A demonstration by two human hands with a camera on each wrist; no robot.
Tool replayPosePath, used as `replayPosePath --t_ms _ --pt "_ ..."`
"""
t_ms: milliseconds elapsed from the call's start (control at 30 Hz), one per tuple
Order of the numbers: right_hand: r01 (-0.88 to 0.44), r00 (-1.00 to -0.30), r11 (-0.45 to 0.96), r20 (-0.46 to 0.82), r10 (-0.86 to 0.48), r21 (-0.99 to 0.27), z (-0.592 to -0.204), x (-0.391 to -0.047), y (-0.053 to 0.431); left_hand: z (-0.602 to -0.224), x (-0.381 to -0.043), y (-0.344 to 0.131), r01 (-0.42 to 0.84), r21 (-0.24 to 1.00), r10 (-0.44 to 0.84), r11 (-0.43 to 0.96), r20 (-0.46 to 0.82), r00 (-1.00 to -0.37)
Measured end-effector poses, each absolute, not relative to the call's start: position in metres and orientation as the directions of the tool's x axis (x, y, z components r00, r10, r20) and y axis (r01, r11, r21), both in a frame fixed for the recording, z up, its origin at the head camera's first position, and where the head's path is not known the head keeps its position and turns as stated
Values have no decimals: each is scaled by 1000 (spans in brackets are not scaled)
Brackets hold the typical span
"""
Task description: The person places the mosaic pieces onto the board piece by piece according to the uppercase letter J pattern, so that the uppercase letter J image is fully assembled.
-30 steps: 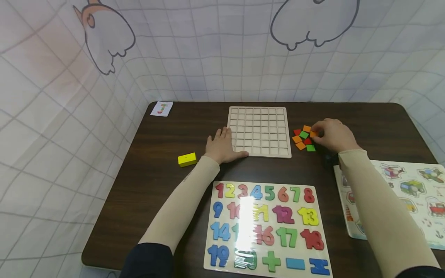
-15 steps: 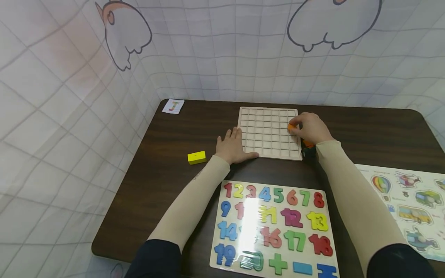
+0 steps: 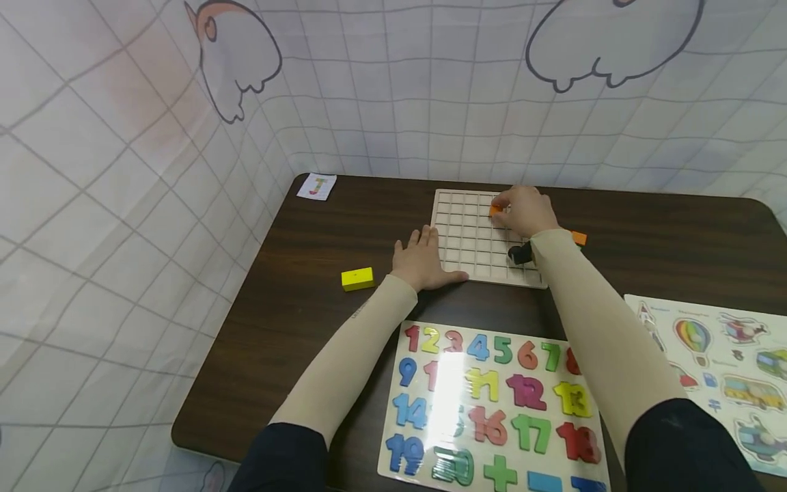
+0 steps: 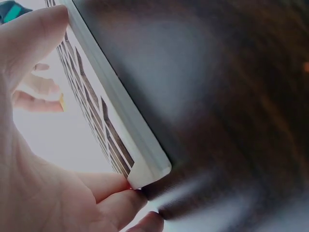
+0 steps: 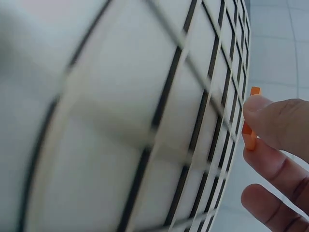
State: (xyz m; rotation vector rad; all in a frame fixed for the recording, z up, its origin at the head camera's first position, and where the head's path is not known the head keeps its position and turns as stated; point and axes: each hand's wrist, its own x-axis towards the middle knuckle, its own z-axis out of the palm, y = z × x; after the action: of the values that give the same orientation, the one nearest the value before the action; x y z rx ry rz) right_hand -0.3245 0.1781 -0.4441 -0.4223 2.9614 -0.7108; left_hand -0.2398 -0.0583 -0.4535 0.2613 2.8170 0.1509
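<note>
The left hand (image 4: pixel 38 159) rests at the corner of the pale grid board (image 4: pixel 120 140) on the dark table (image 4: pixel 217 96).

The left hand (image 3: pixel 424 263) lies flat with fingers spread, its arm stretched forward. The right hand (image 3: pixel 522 210) reaches further, thumb and fingers (image 5: pixel 270 121) pinched together.

light: I see bright, even overhead light
glare: white patch on number puzzle (image 3: pixel 449 396)
head view: sharp, edges bowed
left wrist: table (image 4: pixel 217 96) blurred, background blown out
right wrist: grid board (image 5: pixel 120 121) motion-smeared
</note>
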Motion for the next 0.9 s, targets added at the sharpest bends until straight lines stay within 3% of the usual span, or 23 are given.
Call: replayPosePath --t_ms 900 --pt "-261 -953 879 -38 -300 -400 -455 -357 133 -452 -240 -60 163 93 184 982 -307 -934"
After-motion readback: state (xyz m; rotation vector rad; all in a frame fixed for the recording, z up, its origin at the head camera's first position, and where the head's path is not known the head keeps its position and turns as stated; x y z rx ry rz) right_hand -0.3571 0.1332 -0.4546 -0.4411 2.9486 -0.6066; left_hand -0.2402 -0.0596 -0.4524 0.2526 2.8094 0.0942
